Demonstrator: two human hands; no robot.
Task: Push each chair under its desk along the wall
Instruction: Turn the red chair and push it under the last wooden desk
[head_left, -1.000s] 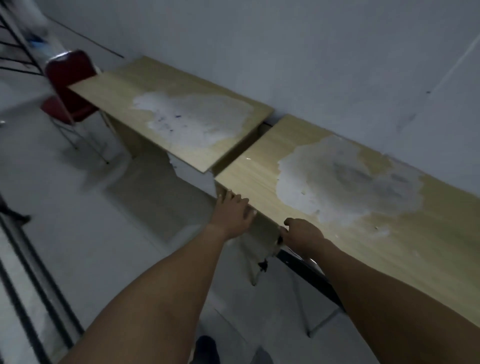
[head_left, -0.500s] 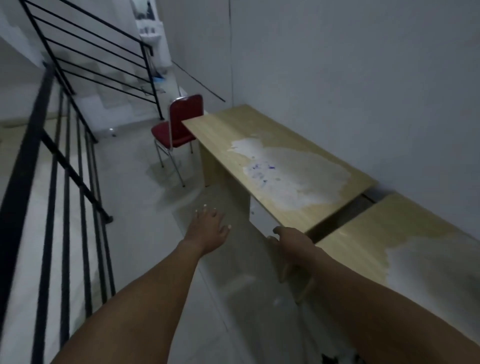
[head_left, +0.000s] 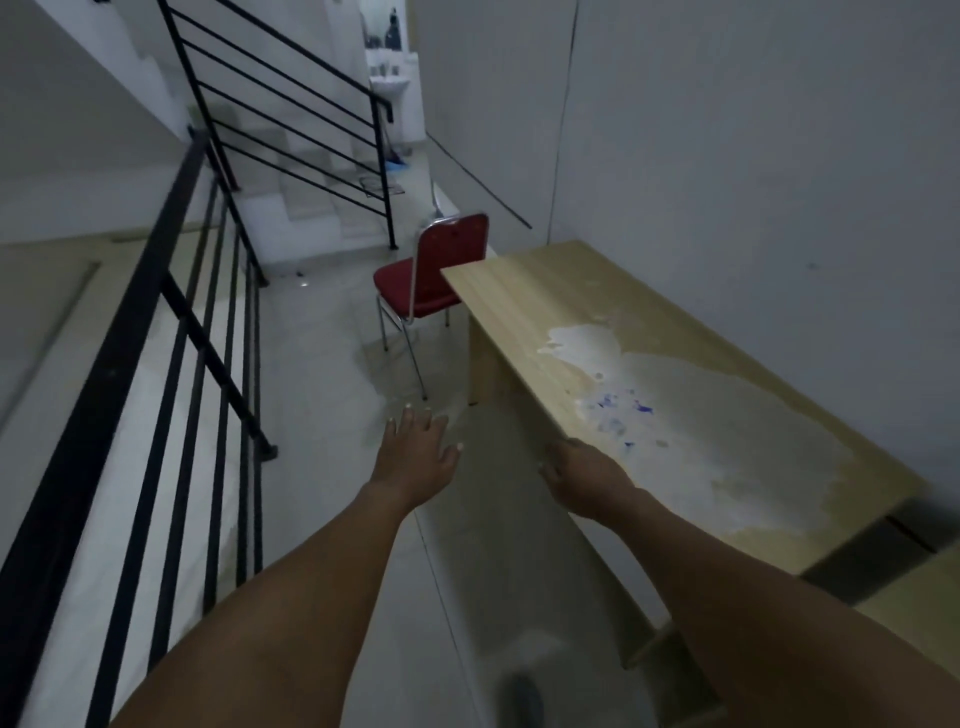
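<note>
Both hands are empty, the left hand (head_left: 415, 457) spread mid-air and the right hand (head_left: 582, 475) loose over the desk (head_left: 571, 312) edge, reaching toward the red chair (head_left: 431, 280) standing out past its far end, not tucked under.

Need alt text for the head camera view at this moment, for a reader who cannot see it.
A person's two bare arms reach forward, the left hand open over the floor and the right hand at the front edge of a worn wooden desk along the wall. A red chair stands at the desk's far end, not pushed under. A black railing runs on the left.
</note>
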